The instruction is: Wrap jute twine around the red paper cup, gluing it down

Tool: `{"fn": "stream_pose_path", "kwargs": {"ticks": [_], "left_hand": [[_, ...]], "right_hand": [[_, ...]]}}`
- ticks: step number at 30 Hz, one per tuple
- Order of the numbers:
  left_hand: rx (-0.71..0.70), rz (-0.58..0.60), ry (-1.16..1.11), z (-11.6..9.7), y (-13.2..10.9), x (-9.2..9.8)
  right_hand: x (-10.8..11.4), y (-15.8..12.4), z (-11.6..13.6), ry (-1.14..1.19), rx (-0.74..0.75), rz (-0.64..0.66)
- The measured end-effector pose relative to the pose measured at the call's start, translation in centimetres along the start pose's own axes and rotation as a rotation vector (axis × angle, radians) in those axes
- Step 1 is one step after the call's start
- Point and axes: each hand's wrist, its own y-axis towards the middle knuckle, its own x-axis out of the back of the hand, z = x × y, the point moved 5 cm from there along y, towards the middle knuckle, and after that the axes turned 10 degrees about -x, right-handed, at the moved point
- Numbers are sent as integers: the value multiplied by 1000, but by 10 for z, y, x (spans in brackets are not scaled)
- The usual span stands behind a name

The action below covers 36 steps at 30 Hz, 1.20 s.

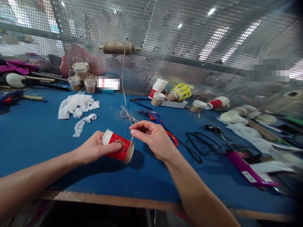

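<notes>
My left hand [94, 148] is wrapped around a red paper cup [117, 148] lying on its side above the blue table [42, 142], thumb pressed on its wall. A few turns of jute twine sit around the cup's base end. My right hand [153, 137] pinches the twine [123, 91] just above the cup. The strand runs up to a twine spool [118, 48] hung on a rod at the mesh wall.
White lace scraps [77, 105] lie at the left. Twine-wrapped cups [81, 77] stand behind them. A blue glue gun [151, 115] and its black cable [201, 145] lie right of my hands, with scissors [216, 130], more cups [158, 91] and a purple tool [246, 167].
</notes>
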Motion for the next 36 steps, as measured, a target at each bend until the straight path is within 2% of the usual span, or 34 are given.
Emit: {"fn": "stream_pose_path", "kwargs": {"ticks": [20, 36], "left_hand": [[-59, 19, 53, -8, -5, -2], [-117, 58, -29, -9, -7, -3]], "right_hand": [[-7, -1, -4, 37, -95, 57], [-10, -1, -4, 28, -122, 83]]}}
